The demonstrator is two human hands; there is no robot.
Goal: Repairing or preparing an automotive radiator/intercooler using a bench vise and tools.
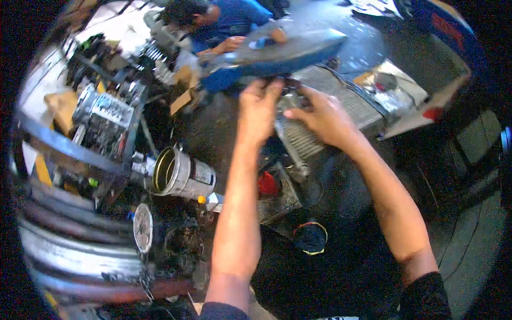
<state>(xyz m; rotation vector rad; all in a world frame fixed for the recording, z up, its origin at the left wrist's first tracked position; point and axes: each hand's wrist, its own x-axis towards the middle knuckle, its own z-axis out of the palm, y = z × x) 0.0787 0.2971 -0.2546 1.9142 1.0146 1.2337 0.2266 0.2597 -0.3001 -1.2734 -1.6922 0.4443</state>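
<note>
In the head view my left hand (260, 109) has its fingers curled at a dark and silver metal part (289, 98) near the middle of the picture. My right hand (325, 120) grips the same part from the right, thumb reaching inward. A long metal rod (290, 146) runs down from between my hands toward a knobbed lower end. Behind them lie a ridged metal panel (325, 79) and a curved silver-and-blue body panel (277, 50). The details of the held part are hidden by my fingers and blur.
A person in a blue shirt (234, 13) bends over the curved panel, hands on it. A white bucket (193, 177) stands lower left, near a red object (268, 183). A workbench of metal parts (111, 109) fills the left, with metal pipes (74, 250) below.
</note>
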